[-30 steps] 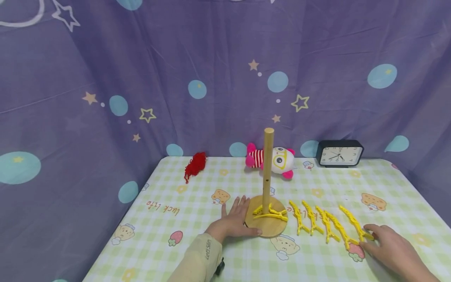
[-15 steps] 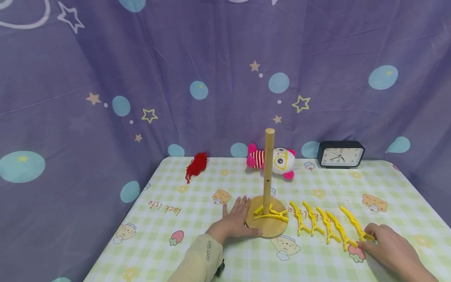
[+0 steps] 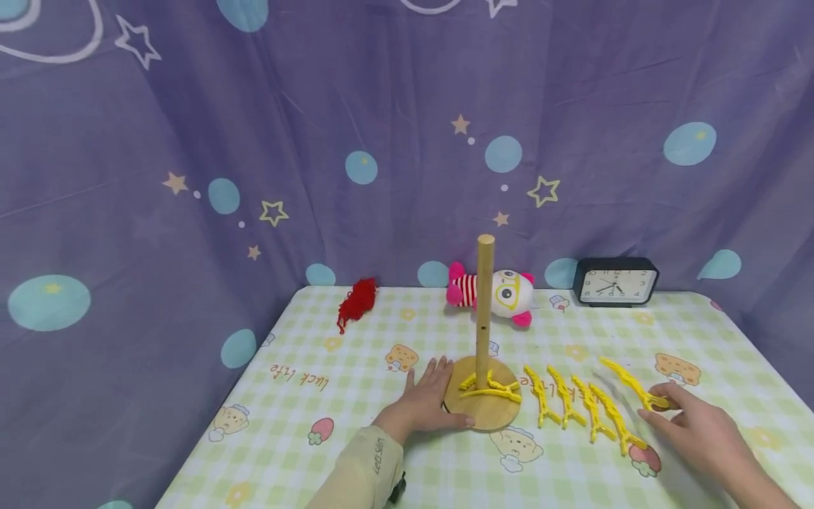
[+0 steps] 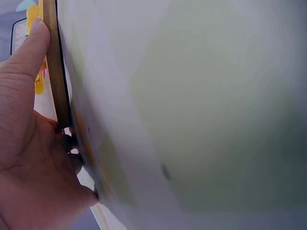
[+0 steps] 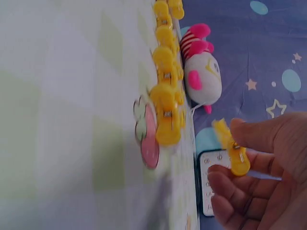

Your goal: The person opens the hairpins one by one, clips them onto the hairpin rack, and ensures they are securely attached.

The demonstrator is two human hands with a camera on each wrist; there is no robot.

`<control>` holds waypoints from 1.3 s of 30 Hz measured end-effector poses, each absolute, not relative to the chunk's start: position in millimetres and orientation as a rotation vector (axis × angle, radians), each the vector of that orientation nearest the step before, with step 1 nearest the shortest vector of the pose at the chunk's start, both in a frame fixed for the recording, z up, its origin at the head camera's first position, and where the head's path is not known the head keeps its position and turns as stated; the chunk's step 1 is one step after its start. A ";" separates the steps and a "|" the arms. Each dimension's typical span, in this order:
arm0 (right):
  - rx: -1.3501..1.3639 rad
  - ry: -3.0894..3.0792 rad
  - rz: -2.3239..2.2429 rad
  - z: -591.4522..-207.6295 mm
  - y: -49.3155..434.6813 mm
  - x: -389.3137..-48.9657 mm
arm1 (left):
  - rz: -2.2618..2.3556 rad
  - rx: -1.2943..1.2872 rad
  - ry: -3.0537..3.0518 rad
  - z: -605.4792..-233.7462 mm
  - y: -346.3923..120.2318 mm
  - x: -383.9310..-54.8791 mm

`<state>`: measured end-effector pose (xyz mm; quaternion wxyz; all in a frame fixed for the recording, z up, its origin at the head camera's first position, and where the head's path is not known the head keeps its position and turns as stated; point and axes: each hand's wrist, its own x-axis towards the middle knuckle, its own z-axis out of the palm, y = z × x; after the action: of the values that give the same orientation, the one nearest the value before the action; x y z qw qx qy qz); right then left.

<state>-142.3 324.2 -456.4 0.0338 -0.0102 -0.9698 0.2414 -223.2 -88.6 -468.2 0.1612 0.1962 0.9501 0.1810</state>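
Observation:
In the head view my left hand (image 3: 425,404) lies against the left side of a round wooden base (image 3: 473,418), fingers spread and straight. Its thumb rests on top of the base, as the left wrist view shows beside the wooden edge (image 4: 56,72). An upright wooden post (image 3: 484,304) rises from the base, with yellow hair clips (image 3: 502,394) around its foot. My right hand (image 3: 709,433) pinches another yellow hair clip (image 3: 628,378) by its handle end, lifted off the cloth. Several more yellow clips (image 3: 609,413) lie in a slanted row between base and right hand.
A pink and white plush toy (image 3: 511,293) lies behind the post, with a black-framed clock (image 3: 617,283) to its right. Red yarn (image 3: 357,302) lies at the back left. The checked tablecloth (image 3: 356,459) meets a purple curtain (image 3: 407,92) at the back.
My right hand has gripped the rightmost clip and raised it from the cloth, moving slightly up and left. My left hand has stayed at the base.

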 end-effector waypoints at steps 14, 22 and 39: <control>0.092 -2.928 0.951 -447.5 272.5 -154.6 | 0.544 0.551 2.704 -477.8 -87.6 -227.1; 0.194 -2.885 0.942 -446.3 248.3 -164.4 | 0.529 0.553 2.706 -475.5 -87.2 -227.3; 0.311 -2.824 0.859 -453.1 213.6 -179.5 | 0.512 0.556 2.709 -476.0 -87.3 -228.9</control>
<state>-179.5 213.6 -453.1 0.0866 0.1044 -0.9479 0.2883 -228.9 -87.3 -476.0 0.1638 0.1950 0.9502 0.1795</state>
